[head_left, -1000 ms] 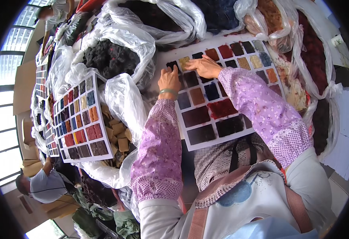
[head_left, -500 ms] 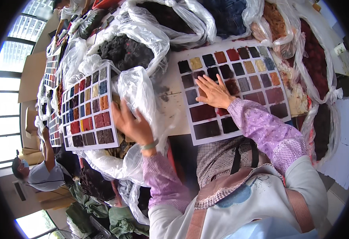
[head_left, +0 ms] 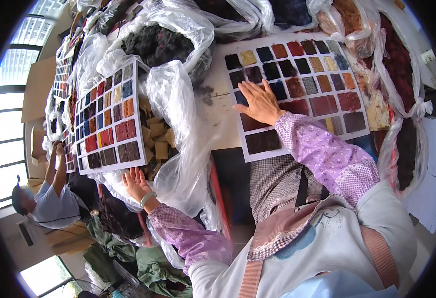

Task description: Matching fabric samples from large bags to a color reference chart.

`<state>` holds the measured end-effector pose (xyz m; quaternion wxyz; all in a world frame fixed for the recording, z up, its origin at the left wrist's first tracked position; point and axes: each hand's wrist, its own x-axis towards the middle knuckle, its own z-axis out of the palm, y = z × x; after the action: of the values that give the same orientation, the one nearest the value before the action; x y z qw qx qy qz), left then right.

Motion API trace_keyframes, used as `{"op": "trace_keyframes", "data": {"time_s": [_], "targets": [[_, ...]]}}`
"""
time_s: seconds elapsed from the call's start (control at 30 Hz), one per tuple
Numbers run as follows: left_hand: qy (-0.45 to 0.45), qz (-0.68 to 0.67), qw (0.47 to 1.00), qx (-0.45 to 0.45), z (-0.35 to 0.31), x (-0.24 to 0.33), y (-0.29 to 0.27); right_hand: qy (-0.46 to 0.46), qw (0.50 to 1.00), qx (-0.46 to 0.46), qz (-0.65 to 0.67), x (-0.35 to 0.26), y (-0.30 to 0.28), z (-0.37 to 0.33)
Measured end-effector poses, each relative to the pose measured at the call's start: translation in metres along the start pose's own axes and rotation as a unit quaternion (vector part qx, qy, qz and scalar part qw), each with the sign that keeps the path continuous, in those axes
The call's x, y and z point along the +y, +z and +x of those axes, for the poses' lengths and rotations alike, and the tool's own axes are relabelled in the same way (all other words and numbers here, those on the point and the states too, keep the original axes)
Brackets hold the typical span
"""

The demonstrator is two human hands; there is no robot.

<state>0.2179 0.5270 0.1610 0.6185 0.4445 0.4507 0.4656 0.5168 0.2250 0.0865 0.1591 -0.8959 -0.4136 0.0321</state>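
We hold our right hand (head_left: 259, 103) flat over one swatch board (head_left: 258, 156), fingers spread — our left hand (head_left: 136, 185), fingers loosely parted, at the lower edge of another swatch board (head_left: 139, 124), tan blocks (head_left: 161, 150) just beyond its fingertips.

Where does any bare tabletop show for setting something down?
A pale tabletop strip, speckled with dark fluff, between the swatch board under the right hand and the crumpled plastic. Beyond the board, plastic bags of fibre crowd together.

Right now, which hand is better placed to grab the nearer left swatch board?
Probably the left hand, by the lower edge of the left board; the right hand is over the other board.
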Motion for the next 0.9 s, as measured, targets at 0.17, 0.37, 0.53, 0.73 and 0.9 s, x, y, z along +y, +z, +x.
{"op": "trace_keyframes", "data": {"time_s": [0.17,0.37,0.53,0.73,0.9], "targets": [[-0.045,-0.057,0.997,-0.012,0.023,-0.009,-0.005,0.020,0.999,0.023,-0.027,0.020,-0.002,0.018],[-0.099,-0.146,0.984,-0.003,0.039,-0.002,0.020,0.017,0.976,-0.207,-0.071,0.014,-0.037,0.045],[-0.007,-0.104,0.992,-0.064,0.057,0.034,0.013,-0.035,0.978,0.100,0.181,-0.020,-0.026,-0.001],[0.110,-0.098,0.980,-0.136,-0.080,0.112,0.064,0.058,0.745,-0.063,0.662,-0.018,-0.048,0.005],[0.087,-0.106,0.969,-0.208,-0.161,0.091,0.059,0.050,0.494,-0.179,0.849,-0.012,-0.111,-0.003]]}}
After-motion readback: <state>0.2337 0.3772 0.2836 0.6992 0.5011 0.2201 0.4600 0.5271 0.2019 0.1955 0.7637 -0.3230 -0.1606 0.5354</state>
